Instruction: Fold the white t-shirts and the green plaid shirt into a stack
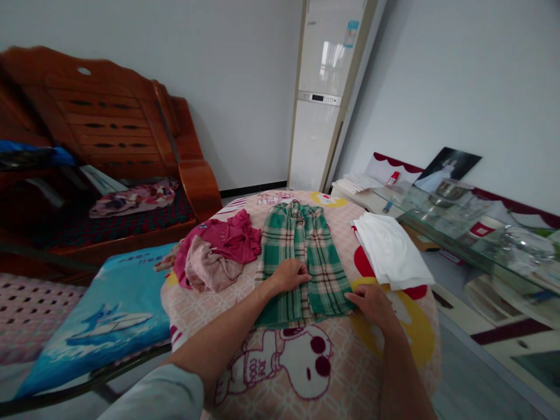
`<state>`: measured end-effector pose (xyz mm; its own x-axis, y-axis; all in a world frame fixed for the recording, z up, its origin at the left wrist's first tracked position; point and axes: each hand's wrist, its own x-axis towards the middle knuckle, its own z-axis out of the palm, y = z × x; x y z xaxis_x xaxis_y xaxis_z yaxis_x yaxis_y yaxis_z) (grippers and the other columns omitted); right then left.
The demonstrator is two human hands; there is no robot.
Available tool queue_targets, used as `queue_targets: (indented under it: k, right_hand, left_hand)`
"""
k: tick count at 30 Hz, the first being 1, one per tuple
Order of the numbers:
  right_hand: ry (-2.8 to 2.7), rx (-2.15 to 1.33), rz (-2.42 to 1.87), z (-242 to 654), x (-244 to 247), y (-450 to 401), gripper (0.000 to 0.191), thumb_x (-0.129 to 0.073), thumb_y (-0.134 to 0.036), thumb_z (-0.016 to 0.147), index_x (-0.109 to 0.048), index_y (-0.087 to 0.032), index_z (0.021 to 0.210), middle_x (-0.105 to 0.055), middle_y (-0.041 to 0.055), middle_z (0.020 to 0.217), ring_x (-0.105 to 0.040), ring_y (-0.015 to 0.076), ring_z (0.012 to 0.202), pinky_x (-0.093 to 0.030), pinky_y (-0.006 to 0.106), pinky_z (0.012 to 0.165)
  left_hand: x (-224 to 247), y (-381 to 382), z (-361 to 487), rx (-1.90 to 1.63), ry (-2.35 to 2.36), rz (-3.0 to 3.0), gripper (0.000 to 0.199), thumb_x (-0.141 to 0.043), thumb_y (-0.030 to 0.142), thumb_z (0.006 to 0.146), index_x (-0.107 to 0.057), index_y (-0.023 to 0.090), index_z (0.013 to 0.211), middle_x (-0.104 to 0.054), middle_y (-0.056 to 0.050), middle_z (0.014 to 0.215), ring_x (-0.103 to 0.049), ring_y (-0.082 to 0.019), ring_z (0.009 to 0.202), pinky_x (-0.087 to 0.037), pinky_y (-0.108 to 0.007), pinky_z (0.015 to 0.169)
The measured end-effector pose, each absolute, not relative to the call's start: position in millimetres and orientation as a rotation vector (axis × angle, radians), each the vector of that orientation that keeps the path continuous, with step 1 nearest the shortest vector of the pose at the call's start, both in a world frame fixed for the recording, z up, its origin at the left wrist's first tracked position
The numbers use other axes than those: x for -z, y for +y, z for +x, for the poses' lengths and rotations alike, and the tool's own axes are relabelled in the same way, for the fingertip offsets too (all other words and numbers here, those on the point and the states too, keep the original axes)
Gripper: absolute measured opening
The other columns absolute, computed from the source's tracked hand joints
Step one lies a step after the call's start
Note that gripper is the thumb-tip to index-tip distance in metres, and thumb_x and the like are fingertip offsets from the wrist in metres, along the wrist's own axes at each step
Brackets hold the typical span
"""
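The left hand (pixel 290 275) lies on the front placket of a green plaid shirt (pixel 280 233), fingers bent and partly closed; whether they pinch the cloth I cannot tell. The right hand (pixel 371 302) has thumb and forefinger closed on the shirt's lower right corner. The shirt lies flat, collar toward the far edge of the round tabletop (pixel 350 373), hem toward the near edge. Folded white cloth (pixel 389 248) lies by the right edge; a crumpled magenta garment (pixel 231 236) and a pale pink one (pixel 210 268) lie by the left. Beyond the right edge, a metal bowl (pixel 452 189) stands on a glass-topped cabinet, its contents unclear.
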<state>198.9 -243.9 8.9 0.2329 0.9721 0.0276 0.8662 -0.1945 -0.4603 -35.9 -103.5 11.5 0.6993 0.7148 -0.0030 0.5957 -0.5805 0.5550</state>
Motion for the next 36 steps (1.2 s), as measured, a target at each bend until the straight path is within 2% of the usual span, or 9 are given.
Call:
queue_targets:
  k: [5, 10, 15, 19, 23, 26, 30, 33, 36]
  right_hand:
    - [-1.610, -0.578, -2.046, 209.4, -8.7, -248.6, 0.037, -0.052, -0.039, 0.076, -0.040, -0.020, 0.046, -0.039, -0.0045, 0.045, -0.036, 0.0101, 0.047, -0.023, 0.025, 0.049]
    - [-1.552, -0.584, -2.157, 216.1, -5.7, -253.2, 0.034, -0.055, -0.034, 0.072, -0.043, -0.019, 0.044, -0.039, -0.0047, 0.042, -0.038, 0.0094, 0.045, -0.022, 0.025, 0.047]
    - [-1.558, -0.763, -2.063, 216.7, -10.4, -255.8, 0.036, -0.053, -0.040, 0.077, -0.048, -0.019, 0.048, -0.048, -0.0025, 0.042, -0.041, 0.0097, 0.043, -0.027, 0.024, 0.046]
    - [-1.518, -0.842, -2.120, 218.3, -11.0, -258.0, 0.030, -0.056, -0.034, 0.074, -0.050, -0.019, 0.049, -0.048, -0.0031, 0.041, -0.040, 0.0093, 0.040, -0.028, 0.023, 0.045]
    - [-1.590, -0.786, -2.194, 218.9, -12.3, -258.8, 0.027, -0.056, -0.026, 0.071, -0.048, -0.019, 0.046, -0.047, -0.0025, 0.041, -0.041, 0.0100, 0.043, -0.027, 0.023, 0.047]
    - [-1.657, -0.549, -2.289, 214.2, -18.8, -255.6, 0.027, -0.059, -0.027, 0.070, -0.050, -0.019, 0.046, -0.052, -0.0003, 0.047, -0.046, 0.0121, 0.049, -0.026, 0.025, 0.049]
    - [-1.704, -0.290, -2.122, 190.7, -28.6, -240.9, 0.025, -0.054, -0.034, 0.077, -0.058, -0.019, 0.058, -0.059, 0.0017, 0.059, -0.051, 0.0145, 0.058, -0.031, 0.025, 0.054]
    - [-1.764, -0.373, -1.945, 163.0, -26.9, -226.5, 0.017, -0.053, -0.031, 0.079, -0.065, -0.019, 0.079, -0.061, 0.0005, 0.063, -0.053, 0.0149, 0.060, -0.034, 0.025, 0.057]
    - [-1.888, -0.441, -1.879, 140.8, -15.6, -218.5, 0.014, -0.059, -0.027, 0.074, -0.066, -0.019, 0.084, -0.060, -0.0006, 0.063, -0.053, 0.0148, 0.060, -0.034, 0.025, 0.059]
  left_hand:
    - [-10.6, -101.8, -37.4, -0.314, 0.995, 2.369, 0.021, -0.059, 0.031, 0.084, -0.071, 0.017, 0.073, -0.068, 0.000, 0.070, -0.059, -0.013, 0.065, -0.036, -0.022, 0.059]
    - [-9.1, -102.5, -37.2, -0.311, 1.008, 2.354, 0.020, -0.059, 0.030, 0.084, -0.071, 0.017, 0.073, -0.067, 0.000, 0.068, -0.058, -0.012, 0.064, -0.035, -0.022, 0.058]
    - [-9.0, -102.4, -37.2, -0.330, 1.007, 2.337, 0.019, -0.060, 0.029, 0.083, -0.071, 0.017, 0.073, -0.067, 0.000, 0.068, -0.057, -0.012, 0.064, -0.036, -0.022, 0.059]
    - [-8.4, -102.1, -37.4, -0.331, 1.000, 2.336, 0.020, -0.059, 0.029, 0.083, -0.071, 0.016, 0.074, -0.066, 0.000, 0.069, -0.057, -0.012, 0.064, -0.035, -0.021, 0.059]
    - [-6.3, -101.6, -37.6, -0.337, 1.000, 2.330, 0.020, -0.059, 0.029, 0.083, -0.071, 0.015, 0.074, -0.065, 0.000, 0.067, -0.056, -0.012, 0.063, -0.035, -0.021, 0.059]
    - [-4.8, -100.8, -38.0, -0.354, 0.989, 2.325, 0.018, -0.059, 0.027, 0.083, -0.071, 0.015, 0.075, -0.065, 0.000, 0.068, -0.056, -0.012, 0.063, -0.036, -0.021, 0.059]
    - [-2.8, -99.7, -38.4, -0.400, 0.934, 2.299, 0.016, -0.062, 0.024, 0.080, -0.073, 0.017, 0.089, -0.068, 0.000, 0.075, -0.058, -0.012, 0.068, -0.039, -0.020, 0.064]
    - [-0.4, -98.7, -39.1, -0.433, 0.915, 2.279, 0.023, -0.064, 0.023, 0.078, -0.072, 0.018, 0.099, -0.067, 0.001, 0.073, -0.059, -0.013, 0.067, -0.040, -0.021, 0.065]
    - [2.1, -97.2, -41.0, -0.456, 0.919, 2.234, 0.021, -0.063, 0.022, 0.077, -0.072, 0.017, 0.096, -0.067, 0.000, 0.072, -0.059, -0.013, 0.067, -0.041, -0.021, 0.065]
